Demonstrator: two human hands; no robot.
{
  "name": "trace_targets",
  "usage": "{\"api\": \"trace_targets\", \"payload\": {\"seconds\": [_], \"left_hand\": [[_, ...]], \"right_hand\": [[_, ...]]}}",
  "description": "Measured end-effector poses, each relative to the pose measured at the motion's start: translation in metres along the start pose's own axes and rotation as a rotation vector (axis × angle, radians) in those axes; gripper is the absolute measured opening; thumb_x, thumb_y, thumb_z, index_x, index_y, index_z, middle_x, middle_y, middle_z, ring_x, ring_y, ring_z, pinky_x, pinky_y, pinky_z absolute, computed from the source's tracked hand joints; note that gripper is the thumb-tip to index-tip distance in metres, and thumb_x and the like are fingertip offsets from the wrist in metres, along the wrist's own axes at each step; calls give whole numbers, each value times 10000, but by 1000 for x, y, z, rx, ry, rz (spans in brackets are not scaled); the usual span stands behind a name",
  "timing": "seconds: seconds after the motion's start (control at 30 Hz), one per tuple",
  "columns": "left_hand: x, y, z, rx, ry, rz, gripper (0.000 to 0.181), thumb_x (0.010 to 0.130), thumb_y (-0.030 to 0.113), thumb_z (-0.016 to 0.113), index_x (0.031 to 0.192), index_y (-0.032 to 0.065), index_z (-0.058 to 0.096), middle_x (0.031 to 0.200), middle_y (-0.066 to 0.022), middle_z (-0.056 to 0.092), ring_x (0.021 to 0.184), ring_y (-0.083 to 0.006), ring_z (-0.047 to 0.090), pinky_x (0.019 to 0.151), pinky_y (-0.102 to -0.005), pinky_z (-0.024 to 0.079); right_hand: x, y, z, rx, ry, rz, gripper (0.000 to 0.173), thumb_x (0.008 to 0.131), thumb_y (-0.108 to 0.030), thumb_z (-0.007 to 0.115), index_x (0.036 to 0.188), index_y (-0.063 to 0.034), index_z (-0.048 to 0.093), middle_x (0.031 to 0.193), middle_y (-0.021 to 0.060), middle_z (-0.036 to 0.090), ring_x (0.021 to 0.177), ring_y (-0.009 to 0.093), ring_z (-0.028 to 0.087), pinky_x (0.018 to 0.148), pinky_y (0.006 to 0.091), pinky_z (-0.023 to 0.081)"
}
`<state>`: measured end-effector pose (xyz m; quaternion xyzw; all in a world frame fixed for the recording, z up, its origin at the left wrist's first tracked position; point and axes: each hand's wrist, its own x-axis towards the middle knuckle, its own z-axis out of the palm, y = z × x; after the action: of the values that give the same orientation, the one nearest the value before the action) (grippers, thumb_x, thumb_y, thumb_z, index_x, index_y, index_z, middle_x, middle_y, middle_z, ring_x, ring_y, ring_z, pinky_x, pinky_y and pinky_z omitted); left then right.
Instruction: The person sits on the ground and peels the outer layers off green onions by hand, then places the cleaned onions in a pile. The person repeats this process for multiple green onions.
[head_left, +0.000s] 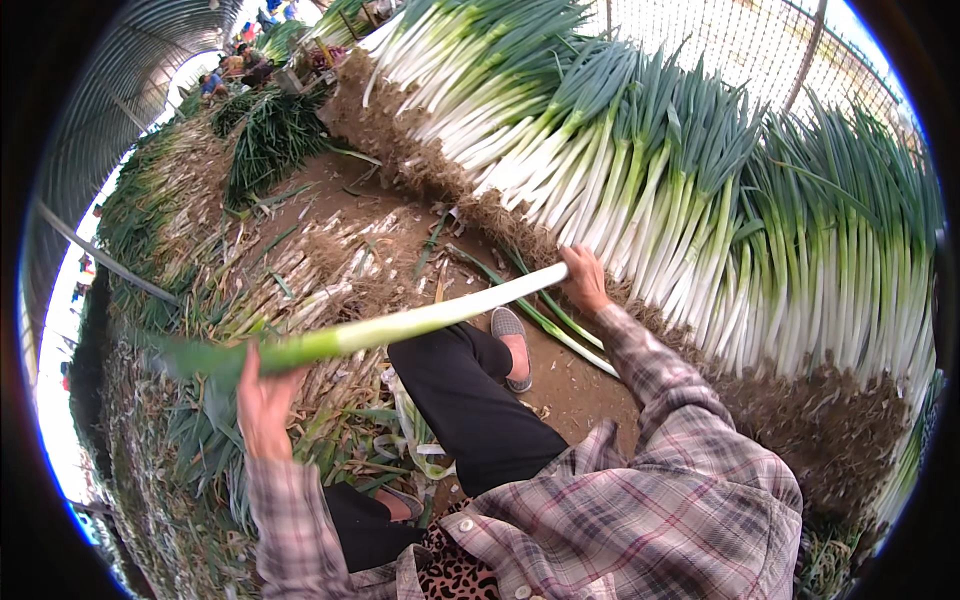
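Note:
A long green onion (427, 316) stretches between my two hands, its white root end at the right and its blurred green leaves at the left. My right hand (585, 277) is closed around the white end, beside the roots of the stacked onions. Under the leafy part, my left hand (268, 401) supports the green stalk with the thumb raised; how firmly it grips is hard to see. Rows of peeled green onions (600, 180) lean side by side along the right, white stalks down, with brown roots (517, 225) at their base.
Unpeeled onions (300, 285) with dry skins lie piled on the left. Loose leaves (547, 322) lie on the dirt floor (577, 397) near my shoe (511, 337). A metal pole (105, 255) slants at the left. People (232, 67) are far off at the upper left.

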<state>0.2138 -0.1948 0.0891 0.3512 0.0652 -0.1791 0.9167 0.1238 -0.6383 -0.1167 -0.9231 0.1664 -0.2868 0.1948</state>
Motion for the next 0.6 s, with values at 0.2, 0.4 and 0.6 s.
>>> {"api": "trace_targets", "payload": {"seconds": [0.2, 0.4, 0.6], "left_hand": [[51, -35, 188, 437, -565, 251, 521, 775, 166, 570, 1215, 22, 332, 1234, -173, 351, 1151, -295, 349, 934, -524, 325], [48, -59, 75, 323, -188, 7, 434, 768, 180, 579, 1133, 17, 412, 1094, -139, 494, 1042, -263, 465, 892, -459, 391], [13, -84, -112, 147, 294, -261, 247, 838, 123, 465, 1079, 68, 474, 1092, -108, 499, 1021, -259, 482, 878, -438, 398]], "right_hand": [[-3, 2, 54, 910, -162, 634, 276, 683, -185, 673, 850, -8, 544, 811, 113, 586, 727, 155, 538, 649, 310, 435], [105, 10, 68, 1286, 55, 920, 308, 748, -159, 631, 987, 12, 542, 791, 75, 582, 600, 84, 511, 462, 191, 393], [126, 142, 208, 1429, 428, 1257, 415, 783, -242, 591, 1049, 48, 459, 959, 116, 534, 847, 203, 479, 750, 333, 392]]}}
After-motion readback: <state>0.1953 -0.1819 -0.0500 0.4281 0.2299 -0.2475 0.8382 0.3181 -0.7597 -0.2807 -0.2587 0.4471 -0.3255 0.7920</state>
